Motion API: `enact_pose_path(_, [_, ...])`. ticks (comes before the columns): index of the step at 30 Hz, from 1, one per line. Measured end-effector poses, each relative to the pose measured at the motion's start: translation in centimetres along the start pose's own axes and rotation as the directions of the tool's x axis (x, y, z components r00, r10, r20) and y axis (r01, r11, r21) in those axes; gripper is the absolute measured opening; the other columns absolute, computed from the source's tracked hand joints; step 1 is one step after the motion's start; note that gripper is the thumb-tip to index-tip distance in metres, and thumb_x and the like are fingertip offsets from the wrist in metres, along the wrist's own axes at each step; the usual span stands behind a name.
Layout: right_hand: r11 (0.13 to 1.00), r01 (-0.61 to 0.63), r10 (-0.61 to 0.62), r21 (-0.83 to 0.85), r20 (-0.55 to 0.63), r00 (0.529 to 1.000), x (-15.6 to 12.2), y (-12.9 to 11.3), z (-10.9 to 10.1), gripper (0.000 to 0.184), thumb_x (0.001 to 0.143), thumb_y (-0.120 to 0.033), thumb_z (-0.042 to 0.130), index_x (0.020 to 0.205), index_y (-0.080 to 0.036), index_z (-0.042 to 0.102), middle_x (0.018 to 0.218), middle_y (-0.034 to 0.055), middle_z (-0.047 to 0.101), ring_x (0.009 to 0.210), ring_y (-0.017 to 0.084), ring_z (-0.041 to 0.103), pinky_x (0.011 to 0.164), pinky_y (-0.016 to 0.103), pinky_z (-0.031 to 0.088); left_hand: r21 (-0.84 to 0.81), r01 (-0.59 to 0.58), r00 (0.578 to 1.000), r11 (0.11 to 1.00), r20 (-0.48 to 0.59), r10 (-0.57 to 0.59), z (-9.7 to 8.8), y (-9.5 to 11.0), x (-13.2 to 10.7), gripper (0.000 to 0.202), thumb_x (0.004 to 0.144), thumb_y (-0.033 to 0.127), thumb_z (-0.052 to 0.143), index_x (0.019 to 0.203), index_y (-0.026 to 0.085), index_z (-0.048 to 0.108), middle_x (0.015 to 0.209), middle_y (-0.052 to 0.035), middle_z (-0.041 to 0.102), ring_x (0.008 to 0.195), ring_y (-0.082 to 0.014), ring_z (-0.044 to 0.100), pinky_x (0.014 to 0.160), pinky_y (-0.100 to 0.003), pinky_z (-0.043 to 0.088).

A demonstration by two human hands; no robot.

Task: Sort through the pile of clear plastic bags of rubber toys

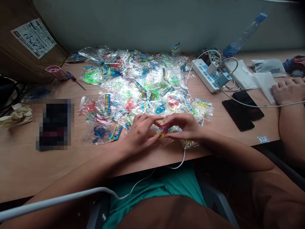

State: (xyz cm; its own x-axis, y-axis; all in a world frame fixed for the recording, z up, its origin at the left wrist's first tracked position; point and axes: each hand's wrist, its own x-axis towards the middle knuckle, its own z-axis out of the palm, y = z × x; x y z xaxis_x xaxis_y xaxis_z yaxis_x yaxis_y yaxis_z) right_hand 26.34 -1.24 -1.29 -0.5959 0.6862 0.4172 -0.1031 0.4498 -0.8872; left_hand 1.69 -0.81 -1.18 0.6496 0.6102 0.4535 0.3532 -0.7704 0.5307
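Observation:
At the table's front edge, my left hand (143,130) and my right hand (183,127) meet fingertip to fingertip. Both are closed in a pinch on a small thin yellow plastic piece (161,135), its shape mostly hidden by the fingers. Clear film shows just below the fingertips; whether it wraps the yellow piece I cannot tell. Beyond my hands spreads a pile of clear plastic packets (143,82) with bright printed header labels and red, green, blue and yellow contents. A packet with a blue item (100,132) lies left of my left hand, and a yellow-filled packet (202,108) beyond my right.
A cardboard box (14,41), a pink holder (56,72) and a screwdriver (75,80) are at left. A power strip (206,76) with white cables, a tilted bottle (245,36) and dark phones (238,114) lie right. Another person's hand (289,90) rests at far right.

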Motion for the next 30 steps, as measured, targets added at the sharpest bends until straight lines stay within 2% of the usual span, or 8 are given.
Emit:
enact_pose_path(5, [0.998, 0.061, -0.064, -0.018, -0.179, 0.982, 0.0, -0.1, 0.4, 0.065, 0.077, -0.027, 0.094, 0.135, -0.027, 0.064, 0.121, 0.0077, 0.069, 0.114, 0.022, 0.070, 0.096, 0.042, 0.066, -0.281, 0.075, 0.993, 0.957, -0.061, -0.096, 0.0, 0.3, 0.1, 0.047, 0.095, 0.015, 0.068, 0.138, 0.025, 0.052, 0.096, 0.0000, 0.072, 0.090, -0.0154, 0.071, 0.084, -0.032, 0.050])
enact_pose_path(9, [0.998, -0.056, 0.049, -0.028, -0.207, 0.977, 0.3, -0.3, 0.3, 0.079, 0.075, -0.031, 0.095, 0.144, -0.030, 0.058, 0.135, 0.0098, 0.064, 0.123, 0.024, 0.067, 0.096, 0.041, 0.067, -0.454, 0.111, 0.976, 0.884, -0.117, -0.183, 0.2, 0.2, 0.1, 0.046, 0.094, 0.018, 0.072, 0.135, 0.025, 0.054, 0.093, 0.0010, 0.067, 0.082, -0.0119, 0.068, 0.077, -0.025, 0.054])
enact_pose_path(11, [0.990, -0.138, 0.137, 0.003, -0.137, 0.981, 0.3, -0.2, 0.3, 0.065, 0.078, -0.030, 0.093, 0.137, -0.026, 0.065, 0.127, 0.0092, 0.070, 0.112, 0.022, 0.072, 0.087, 0.036, 0.068, -0.489, 0.116, 0.974, 0.864, -0.113, -0.195, 0.3, 0.2, 0.0, 0.044, 0.094, 0.021, 0.073, 0.134, 0.024, 0.054, 0.092, 0.0008, 0.067, 0.082, -0.0119, 0.069, 0.077, -0.025, 0.056])
enact_pose_path(15, [0.949, -0.304, 0.311, 0.084, -0.094, 0.946, 0.2, -0.1, 0.7, 0.023, 0.085, -0.032, 0.088, 0.099, -0.017, 0.078, 0.088, 0.0044, 0.077, 0.074, 0.014, 0.073, 0.064, 0.025, 0.062, -0.506, 0.123, 0.981, 0.853, -0.067, -0.181, 0.5, 0.4, -0.1, 0.043, 0.096, 0.026, 0.074, 0.134, 0.023, 0.053, 0.091, -0.0008, 0.068, 0.080, -0.0123, 0.069, 0.073, -0.025, 0.057])
enact_pose_path(20, [0.894, -0.340, 0.381, 0.293, -0.094, 0.920, 0.5, -0.7, 1.0, 0.020, 0.081, -0.029, 0.091, 0.084, -0.016, 0.076, 0.076, 0.0033, 0.077, 0.065, 0.013, 0.074, 0.062, 0.025, 0.063, -0.534, 0.075, 0.986, 0.842, -0.084, -0.141, 0.0, 0.3, 0.0, 0.047, 0.095, 0.029, 0.076, 0.135, 0.022, 0.052, 0.095, -0.0018, 0.069, 0.081, -0.0126, 0.068, 0.074, -0.025, 0.056])
enact_pose_path(23, [0.861, -0.360, 0.426, 0.358, -0.123, 0.896, 0.8, -0.6, 0.7, 0.023, 0.077, -0.028, 0.094, 0.084, -0.016, 0.075, 0.075, 0.0023, 0.077, 0.062, 0.013, 0.073, 0.058, 0.024, 0.063, -0.410, 0.037, 0.979, 0.912, -0.167, -0.115, -0.9, -0.3, 0.2, 0.042, 0.096, 0.031, 0.074, 0.133, 0.023, 0.054, 0.097, -0.0017, 0.070, 0.084, -0.0140, 0.068, 0.080, -0.029, 0.055])
enact_pose_path(26, [0.850, -0.368, 0.452, 0.377, -0.164, 0.877, 0.9, 0.0, 0.1, 0.025, 0.076, -0.032, 0.094, 0.088, -0.017, 0.078, 0.075, 0.0015, 0.076, 0.058, 0.012, 0.071, 0.055, 0.024, 0.062, -0.036, 0.077, 0.967, 0.996, -0.240, -0.084, -2.0, -1.1, 0.4, 0.030, 0.099, 0.034, 0.069, 0.126, 0.023, 0.059, 0.098, -0.0025, 0.071, 0.090, -0.0193, 0.069, 0.089, -0.037, 0.050])
enact_pose_path(30, [0.864, -0.353, 0.445, 0.360, -0.214, 0.870, 0.9, 0.6, -0.8, 0.029, 0.075, -0.039, 0.093, 0.095, -0.020, 0.082, 0.070, -0.0016, 0.070, 0.054, 0.009, 0.062, 0.049, 0.021, 0.056, 0.396, 0.127, 0.992, 0.909, -0.052, -0.116, -2.6, -2.0, 0.6, 0.036, 0.096, 0.045, 0.071, 0.125, 0.024, 0.063, 0.120, -0.0100, 0.070, 0.116, -0.0324, 0.062, 0.097, -0.046, 0.041])
